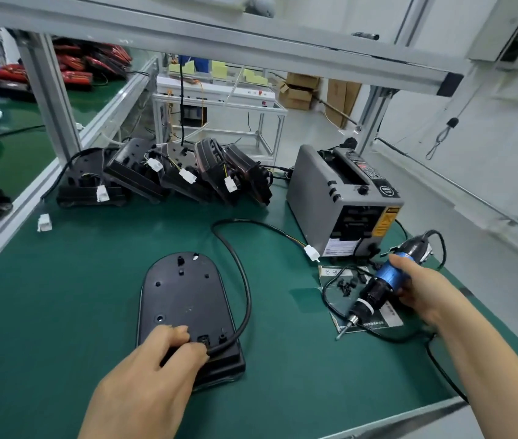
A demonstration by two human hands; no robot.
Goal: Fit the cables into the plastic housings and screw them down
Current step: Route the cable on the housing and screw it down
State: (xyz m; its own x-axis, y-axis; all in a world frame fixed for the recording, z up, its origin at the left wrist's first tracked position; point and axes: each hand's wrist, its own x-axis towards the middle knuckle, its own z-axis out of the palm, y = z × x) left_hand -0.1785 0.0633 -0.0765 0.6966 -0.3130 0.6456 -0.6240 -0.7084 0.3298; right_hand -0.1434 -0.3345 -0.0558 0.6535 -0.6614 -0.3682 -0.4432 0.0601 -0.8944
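On the green mat (61,312) before us, the housing (184,299) lies flat. Our left hand (162,359) curls its fingers round the cable (245,280) at the housing's near end, and the cable loops right to its white plug (312,252). Our right hand (422,286) grips the screwdriver (378,286), bit tilted down-left, near loose screws (346,283).

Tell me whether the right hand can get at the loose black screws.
Likely yes: the screws lie uncovered on the paper beside the right hand, though it grips the screwdriver.
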